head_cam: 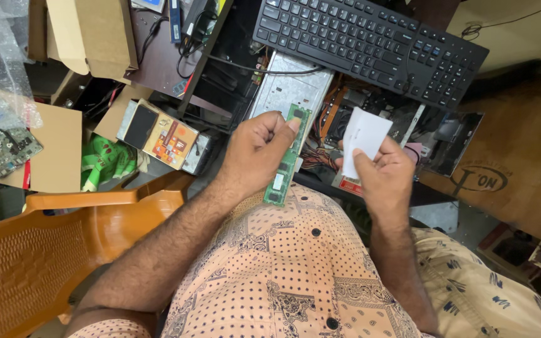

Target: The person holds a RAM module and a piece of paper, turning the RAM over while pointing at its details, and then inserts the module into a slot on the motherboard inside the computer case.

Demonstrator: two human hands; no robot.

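Observation:
My left hand grips a long green memory module by its edge, holding it upright in front of my chest. My right hand pinches a small white folded paper between thumb and fingers, just right of the module. The two hands are close together but apart. Below them an open computer case with wires and boards lies on the desk.
A black keyboard rests across the top of the case. An orange plastic chair stands at the left. Cardboard boxes, a loose circuit board, a small orange box and green packaging crowd the left side.

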